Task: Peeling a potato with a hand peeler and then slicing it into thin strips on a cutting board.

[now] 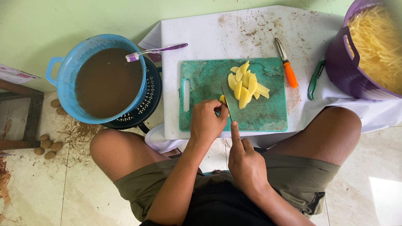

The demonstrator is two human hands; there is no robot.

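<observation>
At the middle of the frame, on a green cutting board (268,119) laid on a white worktop (201,37), the left hand (206,122) curls over a small potato piece (222,99), fingertips pinning it. Just right of it the right hand (246,164) grips a knife (228,100), forefinger stretched along the spine; the handle seems hidden in the palm. Yellow potato slices (246,83) lie piled just above the blade. A blue tub of brown water (102,79) sits at upper left, a purple bucket (349,62) at upper right.
</observation>
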